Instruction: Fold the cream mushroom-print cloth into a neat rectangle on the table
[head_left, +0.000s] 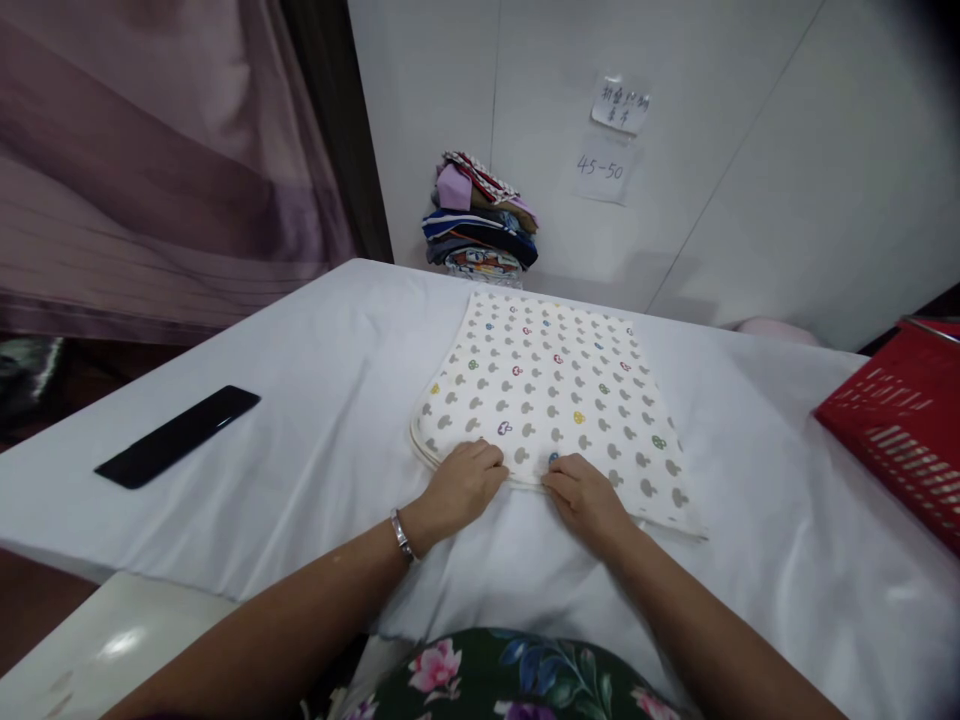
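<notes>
A white cloth (540, 385) with small grey and coloured mushroom shapes lies folded in layers on the white-covered table. Its rounded left corner shows the stacked edges. My left hand (466, 482), with a silver bracelet at the wrist, pinches the near edge left of its middle. A short way to the right, my right hand (589, 497) has its fingers closed on that same edge. The fingertips of both hands are partly hidden, and the cloth rests flat beyond them.
A black phone-like slab (178, 436) lies at the left on the table (315, 500). Folded clothes (481, 222) are stacked at the back against the wall. A red plastic basket (900, 420) stands at the right edge. Pink curtain fabric (165, 150) hangs at the left.
</notes>
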